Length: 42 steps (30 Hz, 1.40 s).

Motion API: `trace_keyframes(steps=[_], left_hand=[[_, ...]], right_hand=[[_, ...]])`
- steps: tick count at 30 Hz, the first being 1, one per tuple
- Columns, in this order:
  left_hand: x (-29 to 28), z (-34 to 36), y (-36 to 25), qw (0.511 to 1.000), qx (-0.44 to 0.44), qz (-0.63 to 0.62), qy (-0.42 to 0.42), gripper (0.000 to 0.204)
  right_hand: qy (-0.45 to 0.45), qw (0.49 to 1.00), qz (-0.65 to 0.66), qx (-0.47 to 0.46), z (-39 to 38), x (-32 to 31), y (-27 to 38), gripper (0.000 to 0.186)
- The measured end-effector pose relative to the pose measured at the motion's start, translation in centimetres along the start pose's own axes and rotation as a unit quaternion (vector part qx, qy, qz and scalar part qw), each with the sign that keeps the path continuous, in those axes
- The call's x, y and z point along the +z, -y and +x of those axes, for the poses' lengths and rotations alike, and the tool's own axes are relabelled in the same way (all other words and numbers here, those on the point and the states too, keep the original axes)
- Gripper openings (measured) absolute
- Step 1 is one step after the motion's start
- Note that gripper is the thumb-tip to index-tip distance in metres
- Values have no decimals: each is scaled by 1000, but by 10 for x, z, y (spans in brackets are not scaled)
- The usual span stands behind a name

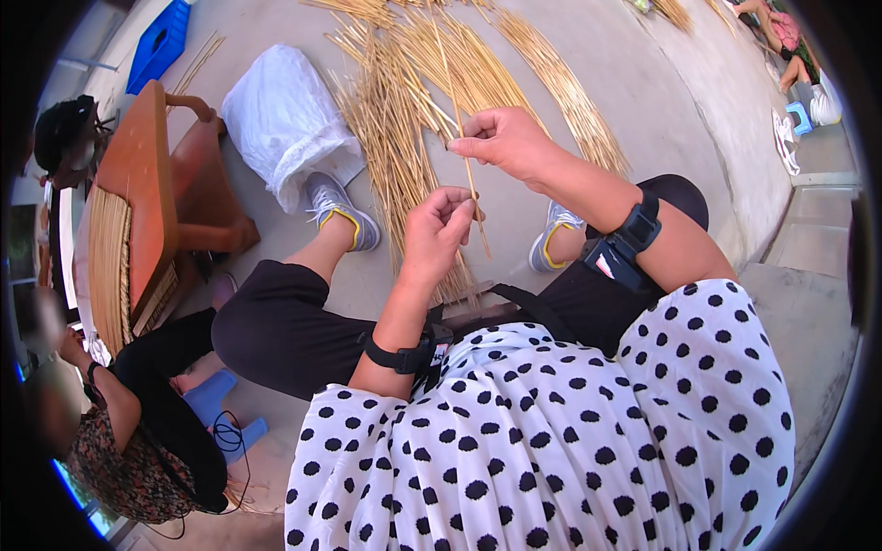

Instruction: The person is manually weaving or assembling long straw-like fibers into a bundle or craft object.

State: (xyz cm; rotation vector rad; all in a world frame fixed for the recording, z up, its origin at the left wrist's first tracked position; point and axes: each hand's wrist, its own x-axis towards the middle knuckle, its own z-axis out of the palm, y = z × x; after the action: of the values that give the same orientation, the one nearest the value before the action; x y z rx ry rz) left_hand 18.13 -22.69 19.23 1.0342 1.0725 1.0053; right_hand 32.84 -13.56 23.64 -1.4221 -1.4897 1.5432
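Observation:
Both my hands hold one long thin tan stalk (469, 173) out in front of me, slanting upright over the floor. My left hand (439, 230) pinches it near its lower end, between thumb and fingers. Higher up, my right hand (507, 142) grips the same stalk with thumb and forefinger. Its upper part reaches over a big loose pile of similar dry stalks (390, 138) on the floor between and beyond my feet. A separate bundle of stalks (570, 92) lies to the right of that pile.
A white plastic sack (285, 115) stands by my left shoe (342, 213). To the left is a brown wooden chair (138, 188) with bundled stalks against it. A person in black trousers (165, 386) sits close at my left, a blue crate (158, 46) lies far left, and other people sit far right.

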Motion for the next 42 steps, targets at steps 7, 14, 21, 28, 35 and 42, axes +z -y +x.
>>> trace_keyframes(steps=[7, 14, 21, 28, 35, 42], left_hand=[[-1, 0, 0, 998, -41, -48, -10, 13], [-1, 2, -2, 997, -42, -62, -11, 11], [37, 35, -15, 996, -36, -83, 28, 8], [74, 15, -50, 993, -50, -100, -32, 4], [76, 10, -58, 993, -40, -103, -48, 5], [59, 5, -57, 994, -34, -65, -75, 4]], right_hand=[[5, 1000, 4, 8, 2, 7, -2, 26], [22, 999, 23, 2, 7, 6, -5, 23], [-13, 999, -30, -32, 3, -42, 9, 21], [-25, 981, -85, -171, -20, -65, 28, 24], [-24, 977, -95, -190, -24, -63, 39, 22], [27, 972, -88, -218, -24, -47, 48, 19]])
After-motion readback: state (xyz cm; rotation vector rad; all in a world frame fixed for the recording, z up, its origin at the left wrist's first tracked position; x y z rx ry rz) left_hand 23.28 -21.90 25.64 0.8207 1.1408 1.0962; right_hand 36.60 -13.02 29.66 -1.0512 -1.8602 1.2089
